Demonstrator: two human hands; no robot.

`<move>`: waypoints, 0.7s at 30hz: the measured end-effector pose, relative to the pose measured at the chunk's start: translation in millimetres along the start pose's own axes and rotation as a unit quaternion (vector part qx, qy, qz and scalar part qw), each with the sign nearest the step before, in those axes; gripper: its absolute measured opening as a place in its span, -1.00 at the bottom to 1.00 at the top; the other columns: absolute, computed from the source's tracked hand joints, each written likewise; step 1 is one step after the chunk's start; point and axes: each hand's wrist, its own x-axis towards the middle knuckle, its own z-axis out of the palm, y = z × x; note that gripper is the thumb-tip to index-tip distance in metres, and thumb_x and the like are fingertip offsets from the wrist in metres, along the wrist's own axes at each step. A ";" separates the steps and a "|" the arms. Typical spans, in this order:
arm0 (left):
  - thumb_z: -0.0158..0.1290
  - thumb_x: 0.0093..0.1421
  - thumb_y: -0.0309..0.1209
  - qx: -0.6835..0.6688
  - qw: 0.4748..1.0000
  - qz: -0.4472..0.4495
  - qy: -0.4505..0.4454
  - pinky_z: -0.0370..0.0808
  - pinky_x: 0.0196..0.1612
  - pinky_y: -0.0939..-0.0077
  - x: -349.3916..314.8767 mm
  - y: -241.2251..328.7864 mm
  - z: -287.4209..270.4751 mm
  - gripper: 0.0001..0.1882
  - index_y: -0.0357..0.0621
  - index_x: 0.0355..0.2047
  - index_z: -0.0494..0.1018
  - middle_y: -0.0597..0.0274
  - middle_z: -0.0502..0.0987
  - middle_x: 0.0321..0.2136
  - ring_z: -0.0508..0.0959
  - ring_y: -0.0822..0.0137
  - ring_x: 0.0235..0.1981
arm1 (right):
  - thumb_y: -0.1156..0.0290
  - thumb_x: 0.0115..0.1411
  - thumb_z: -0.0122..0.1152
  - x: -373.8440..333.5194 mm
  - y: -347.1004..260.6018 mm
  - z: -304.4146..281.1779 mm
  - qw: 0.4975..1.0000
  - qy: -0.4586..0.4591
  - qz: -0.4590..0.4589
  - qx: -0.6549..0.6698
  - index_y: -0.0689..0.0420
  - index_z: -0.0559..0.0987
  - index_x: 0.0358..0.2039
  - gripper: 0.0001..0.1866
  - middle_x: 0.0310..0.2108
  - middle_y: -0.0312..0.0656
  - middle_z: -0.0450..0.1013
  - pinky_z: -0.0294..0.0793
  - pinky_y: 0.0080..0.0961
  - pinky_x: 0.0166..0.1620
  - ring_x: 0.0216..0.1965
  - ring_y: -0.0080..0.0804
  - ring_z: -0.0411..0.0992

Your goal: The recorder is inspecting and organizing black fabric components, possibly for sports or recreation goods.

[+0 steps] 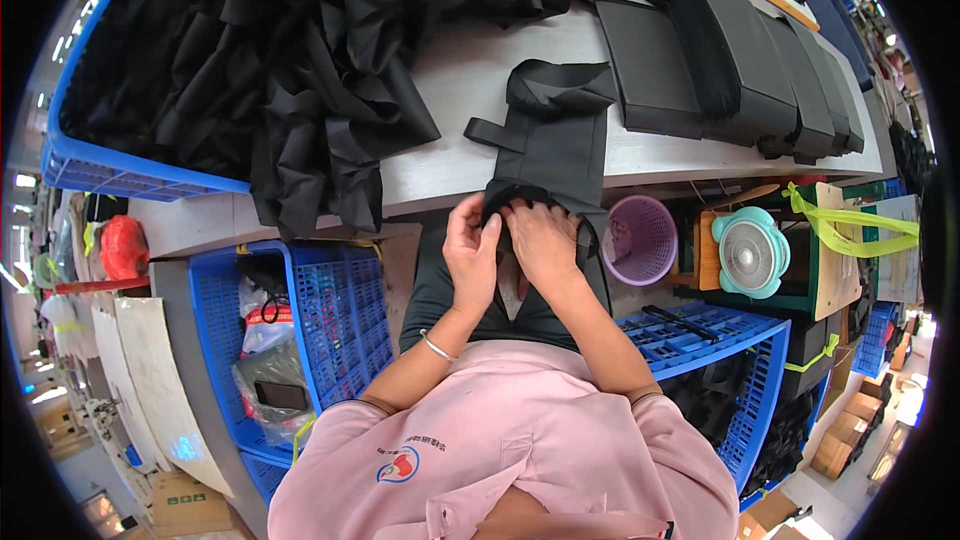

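A long black fabric piece (553, 155) lies over the near edge of the white table (450, 70), its far end folded over and a short strap loop sticking out on its left side. Its near end hangs toward my lap, between both hands. My left hand (470, 252) pinches the left edge of that end between thumb and fingers. From the right, my right hand (543, 243) grips the same end, its fingertips tucked into a fold and partly hidden by the cloth.
Loose black cloth (340, 70) heaps out of a blue crate (140, 172) at the far left. Stacked black panels (735, 65) stand at the right. Below the table are a purple basket (640, 240), a teal fan (750, 252) and blue crates (340, 310) beside me.
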 end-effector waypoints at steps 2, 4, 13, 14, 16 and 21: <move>0.12 0.21 -0.64 0.097 0.994 0.040 -0.006 0.46 -0.21 0.66 1.2 9.9 -7.0 -0.86 -0.28 -0.21 0.50 0.31 0.46 -0.24 0.49 0.52 -0.28 | 0.15 0.32 0.06 1.6 2.1 0.9 0.996 0.055 -0.052 -0.045 0.03 0.59 -0.21 -0.74 -0.22 -0.08 0.55 0.37 0.10 -0.11 -0.19 0.05 0.50; 0.12 0.19 -0.67 0.125 0.988 -0.039 -0.078 0.42 -0.35 0.70 -12.9 20.1 -14.1 -0.95 -0.29 -0.36 0.50 0.33 0.44 -0.28 0.46 0.58 -0.37 | 0.17 0.28 0.11 4.9 8.5 1.9 0.996 0.059 -0.055 -0.041 0.04 0.60 -0.23 -0.76 -0.23 -0.08 0.56 0.36 0.07 -0.10 -0.19 0.04 0.49; 0.17 0.27 -0.35 -0.171 0.948 -0.213 -0.165 0.45 0.07 0.53 14.4 25.3 -30.1 -0.49 -0.24 0.17 0.34 0.21 0.49 0.04 0.49 0.39 0.01 | 0.31 0.09 0.23 -50.1 -3.5 -13.2 0.985 -0.014 -0.169 -0.031 0.13 0.63 -0.48 -0.83 -0.45 -0.08 0.53 0.54 -0.23 -0.36 -0.45 -0.13 0.54; 0.17 0.27 -0.35 -0.151 0.946 -0.237 -0.162 0.45 0.07 0.53 18.0 24.6 -29.2 -0.49 -0.24 0.17 0.34 0.21 0.49 0.04 0.49 0.39 0.01 | 0.36 0.13 0.22 -60.6 -9.7 -20.3 0.983 -0.108 -0.147 0.029 0.17 0.62 -0.50 -0.84 -0.46 -0.06 0.55 0.56 -0.27 -0.35 -0.43 -0.14 0.57; 0.22 0.23 -0.34 -0.110 0.934 -0.304 -0.150 0.46 0.10 0.42 22.1 26.1 -26.1 -0.45 -0.27 0.17 0.33 0.18 0.49 0.05 0.50 0.36 0.03 | 0.45 0.15 0.23 -80.8 -12.2 -44.2 0.950 -0.006 -0.189 0.247 0.21 0.63 -0.48 -0.87 -0.40 -0.06 0.59 0.59 -0.33 -0.31 -0.38 -0.20 0.60; 0.29 0.16 -0.38 -0.069 0.943 -0.250 -0.210 0.50 0.04 0.41 8.6 37.8 -18.4 -0.47 -0.26 0.10 0.39 0.17 0.54 -0.04 0.54 0.34 -0.05 | 0.49 0.19 0.29 -89.1 26.7 -95.6 0.911 0.286 0.019 0.295 0.27 0.65 -0.30 -0.87 -0.29 -0.09 0.62 0.55 -0.46 -0.15 -0.25 -0.30 0.59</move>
